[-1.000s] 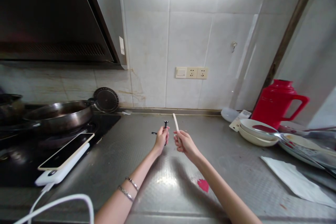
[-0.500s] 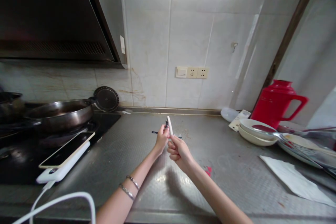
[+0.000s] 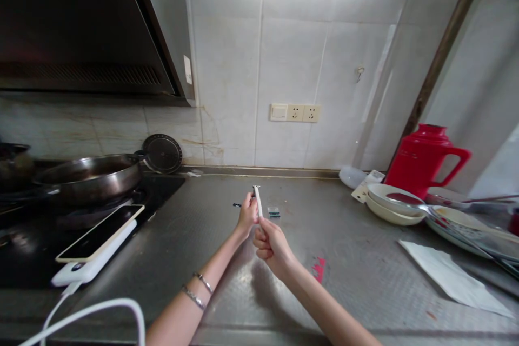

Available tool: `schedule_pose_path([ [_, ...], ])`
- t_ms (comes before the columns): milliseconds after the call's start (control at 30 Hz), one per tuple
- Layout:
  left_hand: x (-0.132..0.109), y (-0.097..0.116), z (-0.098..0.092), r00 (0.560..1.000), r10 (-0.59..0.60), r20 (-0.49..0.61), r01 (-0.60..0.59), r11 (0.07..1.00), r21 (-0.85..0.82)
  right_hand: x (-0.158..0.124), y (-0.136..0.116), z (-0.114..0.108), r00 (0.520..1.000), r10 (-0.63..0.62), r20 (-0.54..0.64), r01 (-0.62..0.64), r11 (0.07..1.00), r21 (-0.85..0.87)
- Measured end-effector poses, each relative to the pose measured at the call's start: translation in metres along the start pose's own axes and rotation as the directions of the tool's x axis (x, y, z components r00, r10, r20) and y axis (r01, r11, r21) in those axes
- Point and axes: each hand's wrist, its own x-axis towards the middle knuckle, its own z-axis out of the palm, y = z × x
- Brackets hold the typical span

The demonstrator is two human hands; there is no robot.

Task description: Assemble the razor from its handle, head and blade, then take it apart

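Both hands meet above the middle of a steel counter (image 3: 194,248). My right hand (image 3: 270,243) is closed around the lower end of a slim white stick-like piece (image 3: 258,201) that points upward. My left hand (image 3: 247,215) pinches a small dark part, mostly hidden, pressed against the white piece near its top. A small dark bit (image 3: 237,205) and a small bluish piece (image 3: 273,212) lie on the counter just behind the hands.
A phone on a white power bank (image 3: 95,242) with a white cable (image 3: 93,313) lies at the left by a pan (image 3: 89,175) on the hob. At the right stand a red jug (image 3: 425,159), stacked dishes (image 3: 391,203) and white paper (image 3: 450,275). A red mark (image 3: 318,268) sits on the counter.
My right hand moved left and brought the white piece against the dark part in my left hand; the two were apart a second ago. A small bluish piece behind the hands is now uncovered.
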Motion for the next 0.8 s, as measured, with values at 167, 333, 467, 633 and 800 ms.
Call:
schedule_pose_path([
  [167,0.000,-0.001,0.000,0.999,0.024,0.047,-0.022,0.999,-0.036,-0.001,-0.005,0.000,0.999,-0.046,-0.026,0.047,0.999,0.015],
  [333,0.000,0.000,-0.001,0.999,0.001,0.043,0.001,0.998,-0.058,-0.005,-0.005,0.002,0.999,-0.012,-0.039,0.012,1.000,-0.005],
  [467,-0.001,0.001,0.000,0.999,0.024,0.044,-0.022,0.999,-0.042,-0.003,-0.007,0.002,0.999,-0.043,-0.022,0.043,0.999,0.011],
  [633,0.000,0.001,0.000,0.999,0.005,0.036,-0.003,0.998,-0.057,-0.001,-0.006,0.001,0.999,-0.008,-0.032,0.007,1.000,-0.011],
  [800,-0.001,0.002,0.001,0.999,0.018,0.033,-0.016,0.999,-0.035,-0.001,-0.012,0.004,0.999,-0.050,-0.017,0.050,0.998,-0.026],
])
